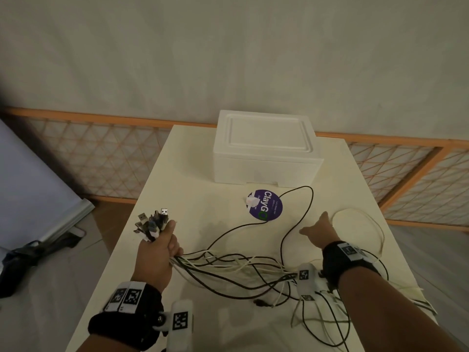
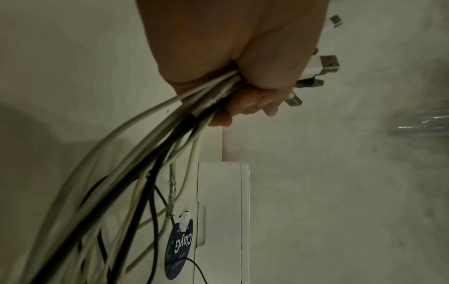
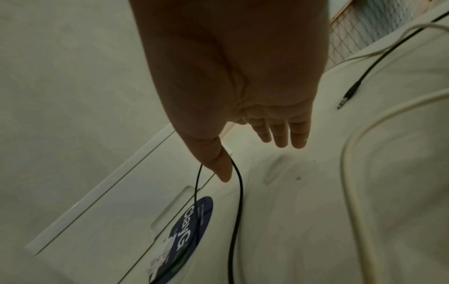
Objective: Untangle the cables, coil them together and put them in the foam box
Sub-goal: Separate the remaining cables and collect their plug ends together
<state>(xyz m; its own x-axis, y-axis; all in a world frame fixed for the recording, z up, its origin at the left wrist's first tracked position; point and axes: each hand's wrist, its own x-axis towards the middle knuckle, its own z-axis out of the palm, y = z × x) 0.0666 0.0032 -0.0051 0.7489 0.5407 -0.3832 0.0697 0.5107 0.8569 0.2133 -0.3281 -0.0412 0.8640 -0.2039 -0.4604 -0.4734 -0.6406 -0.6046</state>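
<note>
1. Table (image 1: 177, 174): cream top, carrying everything. The foam box (image 1: 266, 148) sat at its far end with the lid on, well apart from both my hands.
2. Cables (image 1: 228, 270): black and white strands fanned across the near half of the table, crossing one another, some hanging off the right edge. A black loop (image 1: 299, 199) ran out over the purple sticker (image 1: 266, 205) just in front of the box.
3. Step, as I judged it: untangling nearly gathered, coiling not yet begun. The next move called for drawing the loose tails in and winding them, then lifting the lid.
4. My left hand (image 1: 157, 250) was fisted round the bunched cables just below their USB plugs (image 1: 152, 222), which stuck up from the fist.
5. My right hand (image 1: 321, 231) reached forward, fingers (image 3: 284, 134) straight and spread, gripping nothing; the black loop passed close by its thumb, contact unclear.
</note>
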